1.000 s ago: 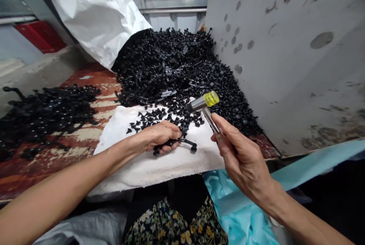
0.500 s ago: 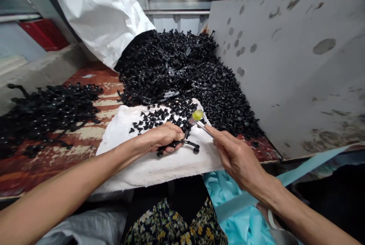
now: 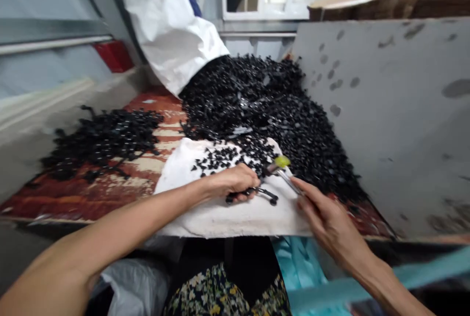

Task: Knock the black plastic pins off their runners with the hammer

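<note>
My left hand (image 3: 238,179) is closed around a black plastic strip (image 3: 267,193) with round knobs at its ends. Part of the strip is hidden by the fingers. In my right hand (image 3: 325,213) is the handle of a small hammer (image 3: 290,182) with a yellow-green face on its head. The hammer head is just beyond my left fingers, close to a dark piece there; blur hides whether they touch. Both hands are over a white cloth pad (image 3: 227,220), where many small black plugs (image 3: 220,157) lie scattered beyond the left hand.
A big heap of black plastic parts (image 3: 253,95) spills from a white sack (image 3: 172,27) at the back. Another black pile (image 3: 106,139) lies left on the worn red table (image 3: 73,198). A spotted grey board (image 3: 396,125) borders the right. Light-blue material (image 3: 304,267) hangs below.
The camera view has turned, so the whole scene sits further right and slightly lower. Both hands keep their holds, and the hammer head stays near the left fingers.
</note>
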Motion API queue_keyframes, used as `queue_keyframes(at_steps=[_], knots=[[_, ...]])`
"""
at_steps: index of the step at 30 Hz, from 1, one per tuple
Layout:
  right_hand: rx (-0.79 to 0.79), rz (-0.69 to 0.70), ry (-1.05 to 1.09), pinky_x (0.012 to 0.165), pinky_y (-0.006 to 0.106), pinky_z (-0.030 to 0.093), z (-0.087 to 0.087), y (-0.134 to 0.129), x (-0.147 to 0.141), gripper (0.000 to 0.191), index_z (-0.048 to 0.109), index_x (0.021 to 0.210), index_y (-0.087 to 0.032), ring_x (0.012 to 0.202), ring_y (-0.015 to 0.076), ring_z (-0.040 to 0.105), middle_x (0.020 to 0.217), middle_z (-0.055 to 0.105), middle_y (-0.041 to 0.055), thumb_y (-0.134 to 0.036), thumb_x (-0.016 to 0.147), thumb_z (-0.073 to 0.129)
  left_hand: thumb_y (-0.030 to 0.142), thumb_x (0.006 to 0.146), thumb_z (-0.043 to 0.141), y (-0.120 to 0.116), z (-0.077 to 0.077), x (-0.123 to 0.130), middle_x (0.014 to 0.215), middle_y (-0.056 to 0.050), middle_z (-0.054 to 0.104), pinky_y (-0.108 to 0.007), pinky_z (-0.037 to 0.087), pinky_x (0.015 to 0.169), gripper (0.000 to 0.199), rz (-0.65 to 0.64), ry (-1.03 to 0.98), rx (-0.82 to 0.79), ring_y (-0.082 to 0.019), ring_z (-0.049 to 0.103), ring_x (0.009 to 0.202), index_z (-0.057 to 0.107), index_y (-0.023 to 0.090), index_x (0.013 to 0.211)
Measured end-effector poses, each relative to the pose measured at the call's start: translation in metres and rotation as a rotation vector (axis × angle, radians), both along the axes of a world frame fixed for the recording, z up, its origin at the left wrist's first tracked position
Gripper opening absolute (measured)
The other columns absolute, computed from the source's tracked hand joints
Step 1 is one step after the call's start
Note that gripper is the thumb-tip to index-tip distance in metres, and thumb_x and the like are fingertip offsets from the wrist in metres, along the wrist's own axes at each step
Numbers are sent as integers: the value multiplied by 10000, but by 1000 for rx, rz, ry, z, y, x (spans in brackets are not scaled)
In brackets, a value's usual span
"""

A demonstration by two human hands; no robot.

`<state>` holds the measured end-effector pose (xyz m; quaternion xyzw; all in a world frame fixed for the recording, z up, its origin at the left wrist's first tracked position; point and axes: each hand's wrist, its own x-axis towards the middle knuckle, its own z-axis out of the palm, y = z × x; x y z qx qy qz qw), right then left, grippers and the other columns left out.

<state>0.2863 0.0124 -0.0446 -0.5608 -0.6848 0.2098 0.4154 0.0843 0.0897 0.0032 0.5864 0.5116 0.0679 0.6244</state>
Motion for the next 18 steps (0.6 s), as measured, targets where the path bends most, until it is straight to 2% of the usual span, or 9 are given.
queue_keyframes(at_steps=[1,3,6,8,11,13,14,16,18], knots=[[-66,-65,149,571,294,557,3,3,-1,336,642,1142,-211,708,198,659,835,689,57,-332,840,558,151,800,452,-3,2,-1,450,31,487,-179,235,319,251,-22,-8,39,-53,353,311,496,157,553],[-254,-134,511,341,225,427,10,10,-6,439,587,1108,-225,460,133,506,655,594,-25,-462,746,666,201,803,474,-6,8,-8,533,26,559,-172,289,349,201,-62,-15,148,-56,408,357,526,159,614],[-441,-210,890,250,163,298,17,16,-12,671,536,1021,-222,378,75,355,557,505,-93,-485,489,850,283,808,498,2,27,-42,646,18,637,-184,392,436,143,-16,61,382,-84,509,463,570,172,753],[-473,-231,983,251,157,315,18,17,-13,746,530,998,-214,380,64,354,538,503,-102,-446,396,905,297,829,462,18,48,-84,689,-7,663,-215,429,496,188,134,265,575,-119,565,534,599,171,800],[-448,-207,1031,259,161,345,15,16,-13,751,531,1012,-217,380,60,368,554,525,-94,-437,410,922,322,847,450,50,82,-155,874,-56,701,-307,498,727,255,456,790,911,-215,654,814,666,187,840],[-421,-208,1045,269,156,354,13,15,-12,737,537,1027,-224,389,61,386,578,546,-81,-434,436,924,304,849,447,68,96,-189,1152,-177,630,-462,464,869,317,627,947,950,-364,572,1100,667,147,1014],[-413,-224,1051,272,154,355,12,15,-11,736,542,1029,-226,391,60,389,587,552,-75,-434,436,926,292,853,441,74,98,-198,1236,-227,568,-516,442,889,354,693,1026,963,-411,513,1166,643,118,1085],[-421,-267,1062,277,156,362,8,15,-10,733,557,1021,-232,394,60,394,594,549,-68,-432,423,931,245,869,410,81,91,-198,1285,-271,500,-542,428,889,384,652,1135,1015,-427,461,1194,601,81,1158],[-428,-300,1073,270,157,359,-2,16,-7,689,577,999,-243,387,61,393,594,531,-64,-427,433,924,176,876,387,80,72,-178,1245,-220,534,-486,430,900,359,377,1123,1105,-359,478,1160,612,119,1149]])
